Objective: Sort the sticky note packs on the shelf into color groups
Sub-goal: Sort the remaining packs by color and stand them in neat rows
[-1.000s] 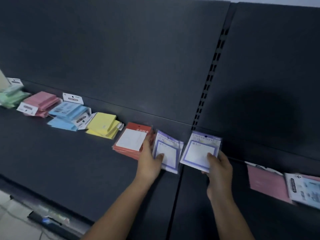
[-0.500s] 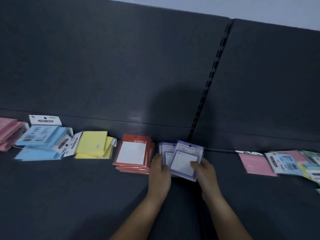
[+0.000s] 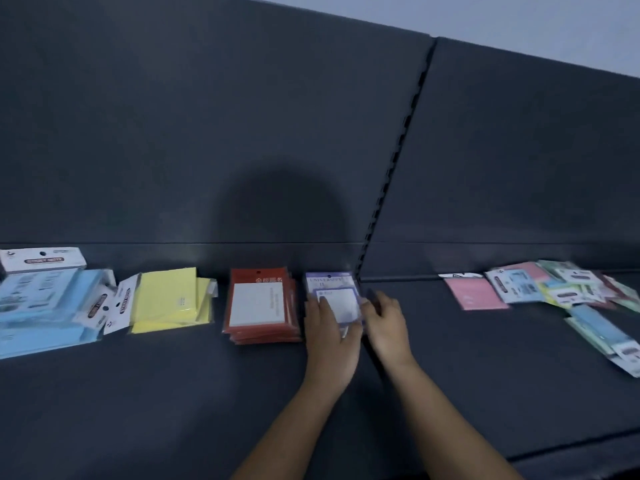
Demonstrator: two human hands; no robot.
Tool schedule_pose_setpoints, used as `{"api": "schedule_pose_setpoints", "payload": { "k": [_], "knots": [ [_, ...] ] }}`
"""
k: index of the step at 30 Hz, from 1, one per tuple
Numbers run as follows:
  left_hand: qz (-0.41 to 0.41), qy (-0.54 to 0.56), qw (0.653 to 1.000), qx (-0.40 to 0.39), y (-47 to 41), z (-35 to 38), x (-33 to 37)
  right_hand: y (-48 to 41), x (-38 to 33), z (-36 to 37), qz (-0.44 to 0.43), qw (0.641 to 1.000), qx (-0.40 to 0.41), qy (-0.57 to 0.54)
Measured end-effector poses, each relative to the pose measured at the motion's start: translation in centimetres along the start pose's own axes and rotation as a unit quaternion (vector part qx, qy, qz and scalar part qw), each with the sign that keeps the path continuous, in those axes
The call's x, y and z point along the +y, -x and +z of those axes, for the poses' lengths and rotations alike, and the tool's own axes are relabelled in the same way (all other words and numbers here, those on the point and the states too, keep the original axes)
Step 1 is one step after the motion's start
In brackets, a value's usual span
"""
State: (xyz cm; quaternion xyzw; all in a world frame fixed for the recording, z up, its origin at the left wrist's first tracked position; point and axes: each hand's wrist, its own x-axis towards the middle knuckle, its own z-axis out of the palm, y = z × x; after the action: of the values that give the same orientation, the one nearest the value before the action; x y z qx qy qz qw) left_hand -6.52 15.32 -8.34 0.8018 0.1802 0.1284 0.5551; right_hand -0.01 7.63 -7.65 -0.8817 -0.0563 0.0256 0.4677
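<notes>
two hands | left hand point(image 3: 329, 336), right hand point(image 3: 386, 325) flank purple packs point(image 3: 337, 296)

Blue packs point(image 3: 38, 306), yellow packs point(image 3: 169, 299), red packs point(image 3: 259, 306), purple-bordered packs point(image 3: 337, 292), dark grey shelf point(image 3: 173, 393).

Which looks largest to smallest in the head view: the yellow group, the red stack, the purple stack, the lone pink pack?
1. yellow group, widest spread
2. red stack
3. lone pink pack and purple stack: unsure, since both hands hide part of the purple one.
</notes>
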Motion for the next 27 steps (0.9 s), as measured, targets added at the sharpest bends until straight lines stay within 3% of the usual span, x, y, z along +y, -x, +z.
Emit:
{"api": "schedule_pose_setpoints", "payload": {
  "k": [3, 7, 14, 24, 27],
  "knots": [
    [0.075, -0.071, 0.995, 0.001, 1.0, 2.1, 1.3, 1.0, 1.6, -2.3, 0.008, 0.999, 0.034, -0.034],
    [0.138, -0.072, 0.985, -0.076, 2.2, 6.4, 3.8, 1.8, 5.3, -6.9, 0.051, 0.995, 0.067, -0.054],
    [0.071, -0.027, 0.978, -0.194, 3.5, 15.8, 6.3, 1.5, 11.4, -15.9, 0.080, 0.989, 0.091, -0.080],
    [-0.008, -0.042, 0.980, -0.192, -0.4, 31.3, 12.1, -4.3, 22.0, -31.3, 0.102, 0.979, 0.164, -0.063],
    [-0.098, 0.070, 0.981, -0.155, -2.3, 33.5, 13.9, -6.9, 23.7, -34.5, 0.087, 0.979, 0.182, 0.020]
  ]
}}
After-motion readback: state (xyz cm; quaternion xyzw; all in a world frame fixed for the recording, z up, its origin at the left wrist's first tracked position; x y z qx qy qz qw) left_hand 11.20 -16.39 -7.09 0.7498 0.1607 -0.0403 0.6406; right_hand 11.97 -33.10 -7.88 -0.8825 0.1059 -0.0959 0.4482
